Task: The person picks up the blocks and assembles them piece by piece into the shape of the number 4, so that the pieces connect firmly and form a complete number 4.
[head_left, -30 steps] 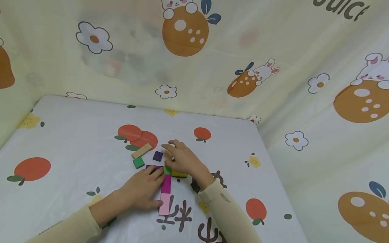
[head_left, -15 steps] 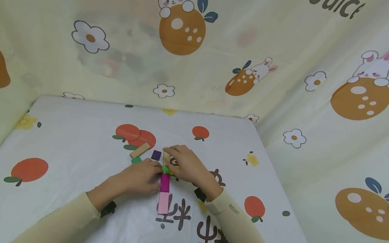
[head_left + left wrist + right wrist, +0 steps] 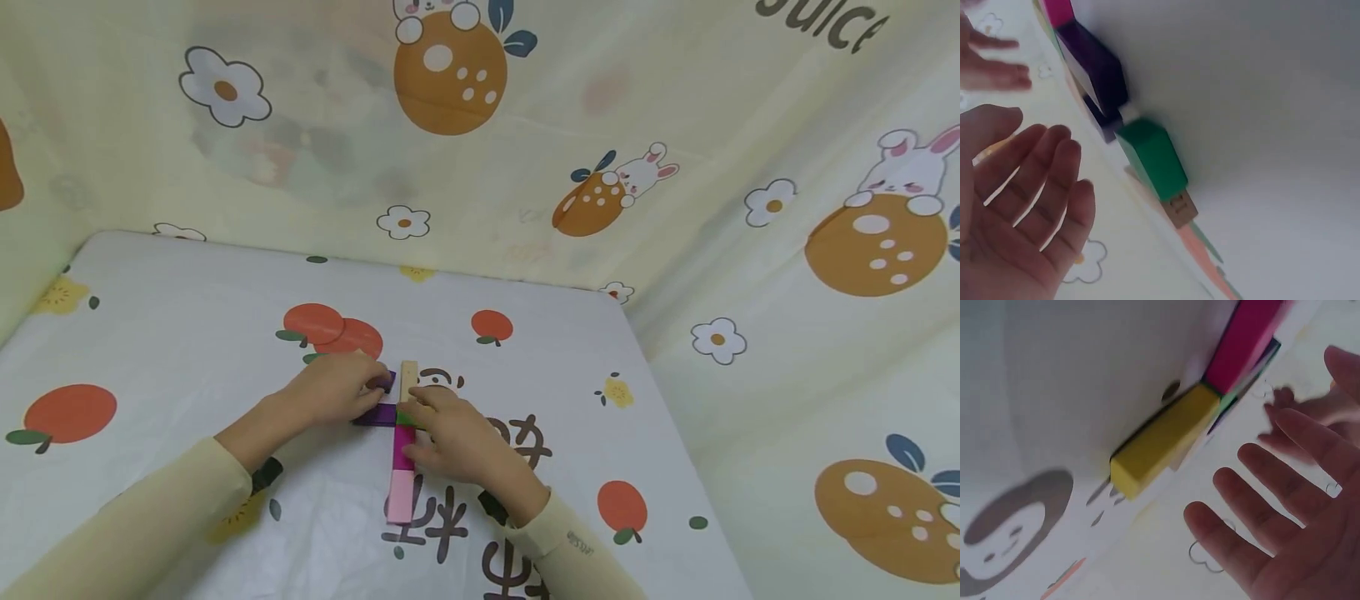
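Note:
Several coloured wooden blocks lie in a cross on the table. A light-green block point(image 3: 405, 417) sits at its middle, a plain wooden block point(image 3: 408, 379) behind it. A purple block point(image 3: 375, 415) runs left, and magenta point(image 3: 403, 450) and pink point(image 3: 401, 500) blocks run toward me. The yellow block point(image 3: 1163, 440) shows in the right wrist view. My left hand point(image 3: 330, 390), fingers loosely bent, hovers by the small dark purple block point(image 3: 387, 381). My right hand point(image 3: 453, 429) hangs over the cross's centre, fingers spread. Both palms look bare in the wrist views.
In the left wrist view a green block point(image 3: 1154, 159) stands beside a stamped wooden block point(image 3: 1180, 209); my left hand hides both in the head view. A white cloth point(image 3: 187, 333) with printed fruit covers the table. A patterned curtain point(image 3: 322, 175) hangs behind.
My left hand has moved away from me, from the purple block's side to the loose blocks behind it. The right hand has drawn slightly toward me, uncovering more of the wooden block.

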Demonstrator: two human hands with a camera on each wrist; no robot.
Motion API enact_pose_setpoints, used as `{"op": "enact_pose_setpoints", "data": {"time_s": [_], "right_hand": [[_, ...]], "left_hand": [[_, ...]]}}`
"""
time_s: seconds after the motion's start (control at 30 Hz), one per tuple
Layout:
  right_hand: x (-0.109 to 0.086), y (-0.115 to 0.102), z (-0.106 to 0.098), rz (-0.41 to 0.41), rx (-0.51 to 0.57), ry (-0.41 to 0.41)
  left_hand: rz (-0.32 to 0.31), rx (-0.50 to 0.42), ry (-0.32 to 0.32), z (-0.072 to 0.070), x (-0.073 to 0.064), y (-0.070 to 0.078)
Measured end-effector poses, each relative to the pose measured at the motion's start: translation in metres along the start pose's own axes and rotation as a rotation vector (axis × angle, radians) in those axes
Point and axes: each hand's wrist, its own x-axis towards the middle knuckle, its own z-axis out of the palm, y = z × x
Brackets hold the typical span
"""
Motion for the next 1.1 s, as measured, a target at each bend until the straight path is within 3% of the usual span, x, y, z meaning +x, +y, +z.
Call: {"op": "enact_pose_setpoints", "data": {"time_s": [0.3,0.5,0.63,0.83,1.1], "right_hand": [[-0.001,-0.017,0.011,-0.01,-0.079,-0.065],[-0.002,-0.021,0.016,-0.022,-0.106,-0.099],[-0.002,-0.023,0.019,-0.033,-0.116,-0.096],[-0.001,-0.025,0.023,-0.018,-0.132,-0.105],[-0.001,-0.026,0.023,0.016,-0.119,-0.132]], "left_hand": [[-0.058,0.156,-0.065,0.0,0.024,-0.006],[-0.068,0.189,-0.12,0.003,0.03,-0.007],[-0.068,0.17,-0.11,0.002,0.025,-0.011],[-0.072,0.196,-0.088,-0.006,0.003,-0.018],[-0.05,0.272,-0.155,-0.013,-0.014,-0.021]]}}
